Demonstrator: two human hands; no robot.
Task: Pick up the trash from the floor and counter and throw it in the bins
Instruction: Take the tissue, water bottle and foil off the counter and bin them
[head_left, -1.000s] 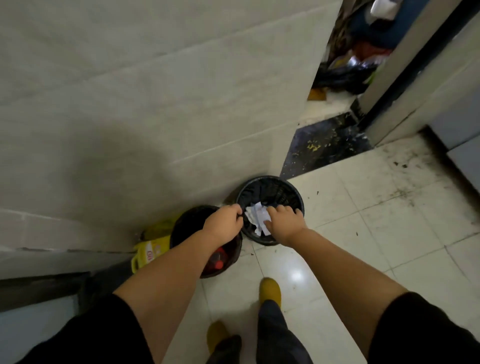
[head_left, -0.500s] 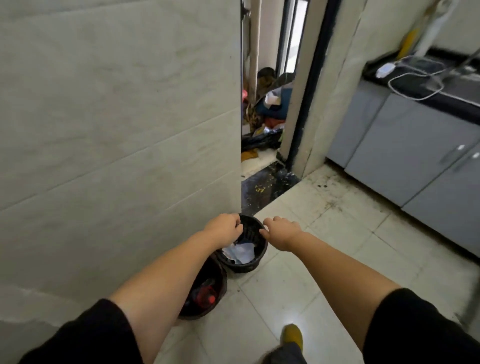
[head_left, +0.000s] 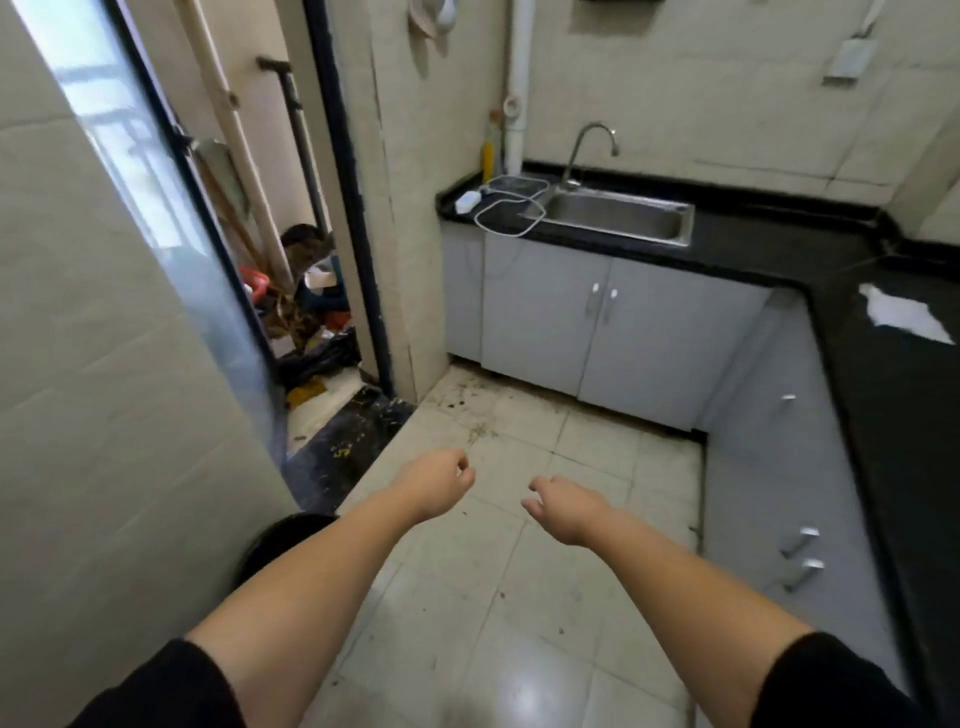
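My left hand (head_left: 435, 483) and my right hand (head_left: 563, 508) hang over the tiled floor (head_left: 519, 597) with nothing in them; the left is loosely curled, the right has its fingers apart. A black bin (head_left: 283, 540) shows only as a dark rim behind my left forearm, by the wall. A crumpled white paper (head_left: 901, 314) lies on the black counter (head_left: 779, 241) at the far right. Small dark crumbs (head_left: 475, 415) are scattered on the floor near the cabinets.
A steel sink (head_left: 618, 218) with a tap sits in the counter, beside a white charger and cable (head_left: 498, 200). Grey cabinets (head_left: 597, 322) run under the counter. A doorway (head_left: 311, 332) at the left opens onto piled clutter. A tiled wall (head_left: 104, 415) stands close on my left.
The white paper left my hands and dropped into the black bin. My view then lifted from the bins to the kitchen, and both hands came away empty.
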